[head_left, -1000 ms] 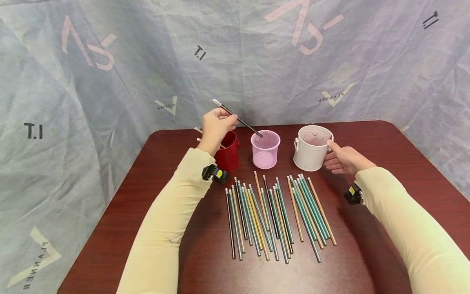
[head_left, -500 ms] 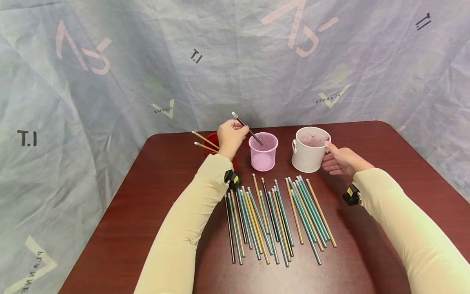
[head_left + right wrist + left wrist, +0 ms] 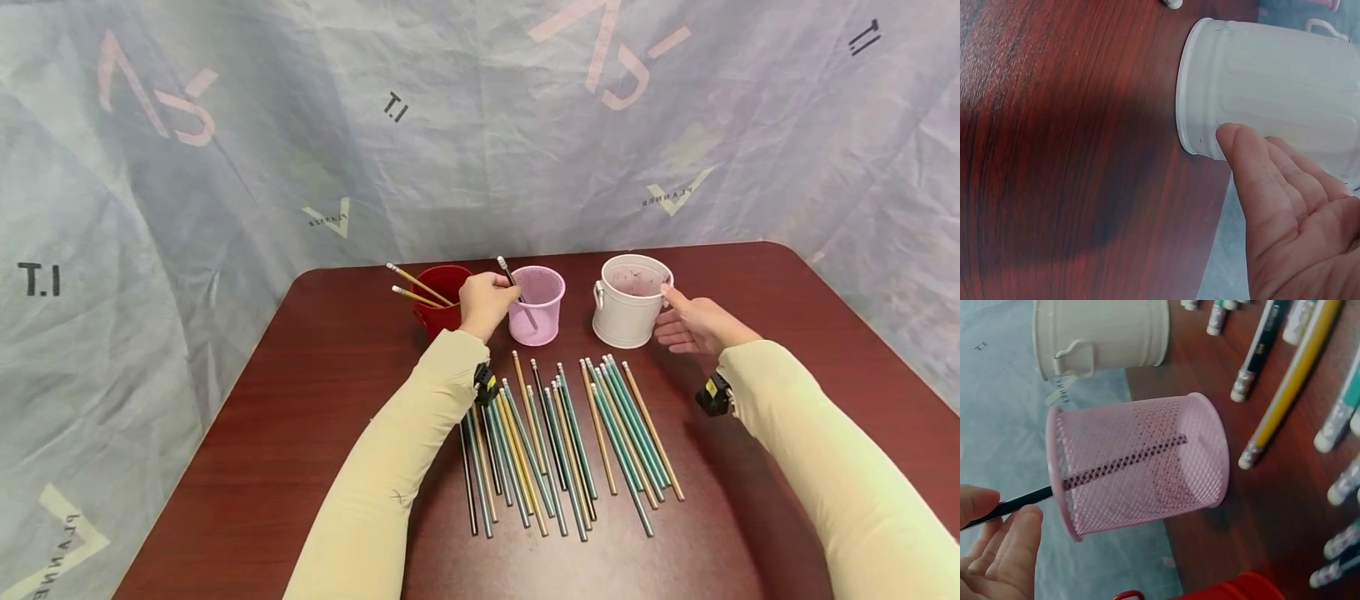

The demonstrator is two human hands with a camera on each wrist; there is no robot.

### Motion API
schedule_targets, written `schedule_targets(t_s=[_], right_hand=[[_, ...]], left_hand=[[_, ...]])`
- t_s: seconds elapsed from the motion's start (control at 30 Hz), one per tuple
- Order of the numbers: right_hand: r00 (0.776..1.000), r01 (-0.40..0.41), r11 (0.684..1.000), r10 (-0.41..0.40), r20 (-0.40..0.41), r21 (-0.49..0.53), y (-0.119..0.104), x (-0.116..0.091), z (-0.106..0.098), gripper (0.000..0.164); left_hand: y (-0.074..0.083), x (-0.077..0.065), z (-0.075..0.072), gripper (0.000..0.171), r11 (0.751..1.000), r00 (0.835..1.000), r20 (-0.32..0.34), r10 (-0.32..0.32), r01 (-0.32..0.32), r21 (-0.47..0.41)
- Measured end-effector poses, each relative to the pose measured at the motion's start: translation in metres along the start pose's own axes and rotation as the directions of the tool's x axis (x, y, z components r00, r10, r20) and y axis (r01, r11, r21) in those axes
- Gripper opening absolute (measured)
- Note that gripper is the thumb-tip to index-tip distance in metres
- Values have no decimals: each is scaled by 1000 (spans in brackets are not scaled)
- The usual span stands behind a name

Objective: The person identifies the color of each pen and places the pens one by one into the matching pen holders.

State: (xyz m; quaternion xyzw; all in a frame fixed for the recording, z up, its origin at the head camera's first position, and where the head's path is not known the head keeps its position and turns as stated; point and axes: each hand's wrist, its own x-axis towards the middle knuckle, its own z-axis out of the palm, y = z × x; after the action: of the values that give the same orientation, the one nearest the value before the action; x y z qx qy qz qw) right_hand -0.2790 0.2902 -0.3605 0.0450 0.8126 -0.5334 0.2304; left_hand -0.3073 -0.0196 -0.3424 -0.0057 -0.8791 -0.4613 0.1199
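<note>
My left hand point(image 3: 483, 302) pinches a black pencil point(image 3: 1029, 499) near its eraser end. The pencil slants down into the pink mesh cup point(image 3: 1135, 469), and its lower length shows through the mesh, reaching close to the base. To the left, partly behind that hand, stands a red bucket point(image 3: 444, 275) with two yellowish pencils point(image 3: 417, 296) leaning out. My right hand point(image 3: 697, 323) is at the right side of a white bucket point(image 3: 624, 321), thumb on the rim. Its other fingers extend fairly straight along the bucket's wall in the right wrist view.
Rows of pencils point(image 3: 577, 454) in black, green, yellow and tan lie on the dark red table point(image 3: 300, 433) in front of the containers, eraser ends facing away from me. A grey printed cloth point(image 3: 465, 167) hangs behind the table.
My left hand has moved right and down from over the red bucket to the pink cup, lowering the black pencil into it. The right hand stays at the white bucket.
</note>
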Motion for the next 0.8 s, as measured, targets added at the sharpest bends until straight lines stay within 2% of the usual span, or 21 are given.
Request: schedule_targets(t_s=[0.3,0.47,0.57,0.67,0.8], right_hand=[[1000,-2,1000,2,-1,10,-1,3,0,92],[1000,3,1000,-3,-2,26,-1,2,1,92],[1000,-1,1000,1,-5,22,-1,2,2,92],[1000,-6,1000,6,0,21,-1,1,2,93],[1000,-5,1000,5,3,20,-1,1,2,93]], left_hand=[[-3,3,7,13,984,999,43,-3,-5,176],[-4,3,4,19,981,1000,23,2,-6,193],[-7,2,2,22,983,999,32,-11,5,186],[-11,1,1,20,985,997,63,-38,27,173],[-16,1,-3,19,983,987,149,-64,37,182]])
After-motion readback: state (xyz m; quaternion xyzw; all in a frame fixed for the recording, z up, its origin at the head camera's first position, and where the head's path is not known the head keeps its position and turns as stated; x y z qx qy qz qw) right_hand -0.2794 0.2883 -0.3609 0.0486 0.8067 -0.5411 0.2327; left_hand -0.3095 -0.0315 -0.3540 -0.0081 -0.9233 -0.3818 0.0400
